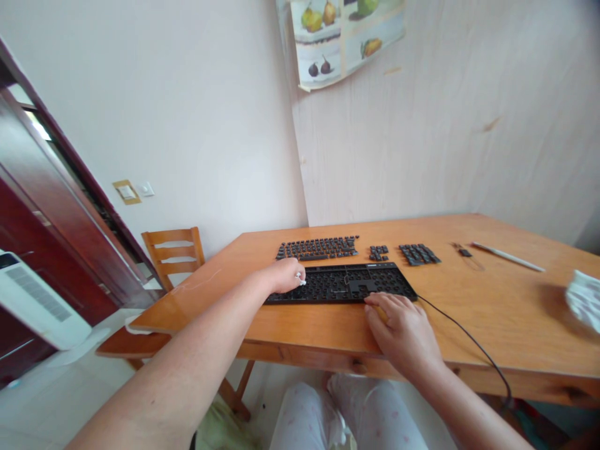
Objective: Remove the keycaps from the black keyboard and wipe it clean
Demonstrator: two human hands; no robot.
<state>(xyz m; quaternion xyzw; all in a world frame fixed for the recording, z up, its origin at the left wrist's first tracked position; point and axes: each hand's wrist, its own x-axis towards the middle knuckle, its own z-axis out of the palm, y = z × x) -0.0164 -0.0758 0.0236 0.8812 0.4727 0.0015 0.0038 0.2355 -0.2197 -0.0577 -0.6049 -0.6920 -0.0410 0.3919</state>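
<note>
A black keyboard base [360, 285] with its keycaps off lies on the wooden table in front of me. My left hand [287, 275] is closed over its left part, pinching a small white wad [300, 279] that looks like tissue. At the front right edge, my right hand [398, 319] grips the keyboard base, fingers bent over the rim and thumb at the near side. Behind the base, the loose keycaps [323, 248] lie in rows, with a small cluster [379, 252] and a number-pad block [419, 254] to their right.
A cable [473, 340] runs from the base over the table's [510, 312] front edge. On the right lie a small dark object with a thin cord [464, 252], a white pen-like stick [509, 256] and crumpled white tissue [585, 299]. A wooden chair [174, 253] stands left.
</note>
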